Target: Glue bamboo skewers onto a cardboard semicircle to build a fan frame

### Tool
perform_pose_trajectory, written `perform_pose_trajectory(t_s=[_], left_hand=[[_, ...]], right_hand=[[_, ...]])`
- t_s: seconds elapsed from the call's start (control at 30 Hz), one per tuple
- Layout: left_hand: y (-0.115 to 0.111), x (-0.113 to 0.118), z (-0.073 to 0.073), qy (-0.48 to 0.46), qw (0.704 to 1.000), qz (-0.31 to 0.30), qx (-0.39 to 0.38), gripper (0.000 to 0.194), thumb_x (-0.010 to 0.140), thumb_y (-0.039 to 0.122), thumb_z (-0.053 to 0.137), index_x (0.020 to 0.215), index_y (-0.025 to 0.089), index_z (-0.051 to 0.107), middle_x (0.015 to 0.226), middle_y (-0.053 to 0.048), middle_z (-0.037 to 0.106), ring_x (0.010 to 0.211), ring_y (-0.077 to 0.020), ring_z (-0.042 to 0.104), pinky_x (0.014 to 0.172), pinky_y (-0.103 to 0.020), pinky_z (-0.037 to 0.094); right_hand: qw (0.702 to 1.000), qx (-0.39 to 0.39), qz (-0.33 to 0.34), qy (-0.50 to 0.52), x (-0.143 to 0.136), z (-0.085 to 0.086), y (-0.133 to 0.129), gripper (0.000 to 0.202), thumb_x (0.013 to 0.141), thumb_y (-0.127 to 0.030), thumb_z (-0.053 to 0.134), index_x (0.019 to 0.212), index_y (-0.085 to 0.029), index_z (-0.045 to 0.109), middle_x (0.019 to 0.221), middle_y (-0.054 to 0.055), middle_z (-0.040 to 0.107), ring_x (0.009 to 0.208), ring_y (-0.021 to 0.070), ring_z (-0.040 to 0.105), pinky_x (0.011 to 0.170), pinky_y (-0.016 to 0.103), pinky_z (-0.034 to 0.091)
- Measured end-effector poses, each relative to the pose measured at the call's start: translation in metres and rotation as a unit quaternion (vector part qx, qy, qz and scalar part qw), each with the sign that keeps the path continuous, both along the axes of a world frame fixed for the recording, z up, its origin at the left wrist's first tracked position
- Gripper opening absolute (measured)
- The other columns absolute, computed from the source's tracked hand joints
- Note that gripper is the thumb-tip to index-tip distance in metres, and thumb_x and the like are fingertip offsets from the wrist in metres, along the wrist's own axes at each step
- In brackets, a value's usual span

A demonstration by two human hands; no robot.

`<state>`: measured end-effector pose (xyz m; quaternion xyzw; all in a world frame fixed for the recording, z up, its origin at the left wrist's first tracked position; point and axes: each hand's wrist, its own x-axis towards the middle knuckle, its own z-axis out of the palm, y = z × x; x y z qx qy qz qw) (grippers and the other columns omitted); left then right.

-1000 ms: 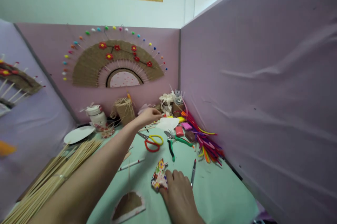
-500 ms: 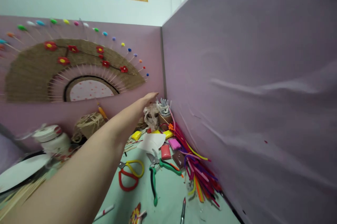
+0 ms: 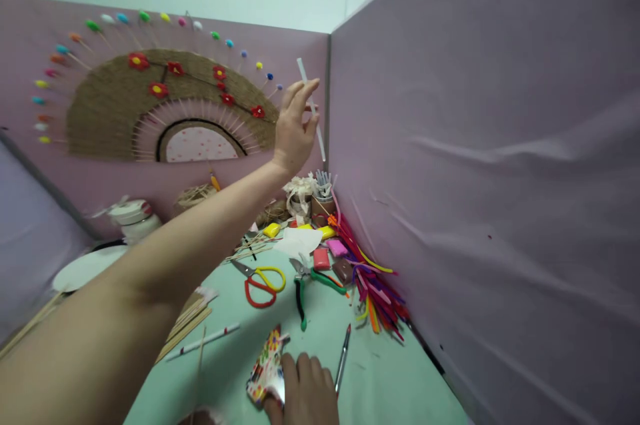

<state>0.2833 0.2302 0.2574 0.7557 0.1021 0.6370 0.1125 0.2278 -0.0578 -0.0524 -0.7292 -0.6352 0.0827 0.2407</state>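
My left hand [image 3: 294, 132] is raised in front of the pink board, its fingers closed in a pinch round a translucent white glue stick [image 3: 320, 140] that stands tilted. Below it, a brown holder [image 3: 323, 208] carries several similar sticks. At the bottom of the view my right hand [image 3: 311, 390] is closed on a flower-patterned glue gun [image 3: 264, 372] on the green table. Part of the gun is hidden by the fingers. A pen [image 3: 343, 360] lies just right of that hand.
Scissors [image 3: 260, 285] and green-handled pliers [image 3: 301, 292] lie mid-table. Coloured pipe cleaners [image 3: 380, 292] run along the right partition [image 3: 475, 145]. Clay packs [image 3: 321, 258] sit behind the pliers. Wooden sticks [image 3: 185, 325] and a white bottle [image 3: 135, 218] are at left.
My left hand has risen from beside the stick holder, now with a glue stick in it. My right hand has come into view at the glue gun. The camera view has shifted.
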Motion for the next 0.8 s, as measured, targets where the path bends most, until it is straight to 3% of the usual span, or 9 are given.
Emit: perform_pose_trajectory(t_s=[0.07,0.17,0.27,0.33,0.4,0.5,0.57,0.67,0.8], left_hand=[[-0.044,-0.018,-0.005,-0.027,0.999,-0.025,-0.003,0.046,0.085,0.019,0.062,0.128,0.031,0.053,0.141,-0.004,0.044,0.107,-0.019,0.061,0.085,-0.031,0.055],[-0.106,-0.051,-0.025,-0.087,0.995,-0.036,-0.037,0.042,0.084,0.023,0.066,0.123,0.032,0.054,0.14,-0.003,0.044,0.094,-0.0136,0.064,0.078,-0.025,0.057],[-0.156,-0.091,-0.049,-0.179,0.982,-0.021,-0.05,0.037,0.086,0.023,0.065,0.12,0.032,0.053,0.138,-0.001,0.045,0.086,-0.0097,0.064,0.076,-0.023,0.057],[-0.184,-0.119,-0.064,-0.243,0.969,0.002,-0.035,0.028,0.087,0.022,0.062,0.113,0.031,0.057,0.13,0.001,0.05,0.072,-0.0055,0.06,0.067,-0.02,0.054],[-0.21,-0.146,-0.075,-0.295,0.955,0.022,-0.025,0.02,0.088,0.021,0.061,0.105,0.031,0.059,0.115,0.003,0.058,0.055,-0.0021,0.048,0.051,-0.017,0.045],[-0.246,-0.177,-0.085,-0.347,0.936,0.032,-0.048,0.028,0.088,0.021,0.059,0.11,0.037,0.056,0.088,0.007,0.062,0.046,-0.0044,0.034,0.043,-0.018,0.033],[-0.268,-0.19,-0.09,-0.369,0.926,0.042,-0.068,0.024,0.089,0.025,0.057,0.11,0.037,0.057,0.073,0.007,0.06,0.046,-0.0067,0.035,0.045,-0.019,0.033],[-0.295,-0.2,-0.102,-0.388,0.915,0.005,-0.111,0.012,0.092,0.031,0.053,0.094,0.029,0.065,0.057,0.005,0.049,0.048,-0.0095,0.036,0.05,-0.022,0.035],[-0.318,-0.201,-0.123,-0.391,0.908,-0.008,-0.147,0.017,0.094,0.034,0.048,0.087,0.029,0.062,0.056,0.004,0.045,0.054,-0.0126,0.041,0.058,-0.026,0.04]], right_hand=[[1.0,-0.008,0.004,0.001,0.001,0.01,-0.002,0.04,0.071,-0.029,0.076,0.109,-0.023,0.067,0.094,0.01,0.066,0.088,0.0327,0.061,0.075,0.046,0.045],[1.0,-0.017,0.025,-0.004,0.005,0.026,-0.007,0.035,0.077,-0.028,0.072,0.11,-0.021,0.065,0.098,0.01,0.067,0.094,0.0318,0.061,0.078,0.043,0.044],[0.999,-0.035,0.039,-0.013,0.01,0.043,-0.014,0.026,0.084,-0.03,0.064,0.107,-0.018,0.065,0.098,0.011,0.067,0.094,0.0313,0.061,0.08,0.042,0.043],[0.998,-0.036,0.042,0.001,0.014,0.051,-0.018,0.028,0.09,-0.032,0.056,0.112,-0.015,0.062,0.101,0.013,0.067,0.096,0.0305,0.062,0.082,0.041,0.042],[0.998,-0.016,0.035,0.052,0.018,0.058,-0.021,0.032,0.094,-0.034,0.049,0.117,-0.015,0.059,0.109,0.014,0.067,0.101,0.0284,0.061,0.085,0.038,0.042],[0.987,-0.024,0.044,0.152,0.02,0.066,-0.023,0.034,0.095,-0.04,0.044,0.114,-0.016,0.059,0.11,0.012,0.068,0.096,0.0243,0.063,0.078,0.031,0.042],[0.977,-0.035,0.059,0.203,0.019,0.07,-0.025,0.034,0.094,-0.044,0.044,0.108,-0.018,0.06,0.102,0.01,0.069,0.088,0.0221,0.063,0.073,0.029,0.042],[0.966,-0.035,0.088,0.24,0.011,0.073,-0.026,0.034,0.092,-0.046,0.045,0.1,-0.018,0.062,0.09,0.005,0.068,0.08,0.0191,0.06,0.07,0.027,0.041],[0.95,-0.018,0.128,0.285,-0.004,0.072,-0.03,0.035,0.091,-0.047,0.045,0.097,-0.017,0.063,0.084,0.003,0.066,0.075,0.017,0.057,0.067,0.026,0.041]])
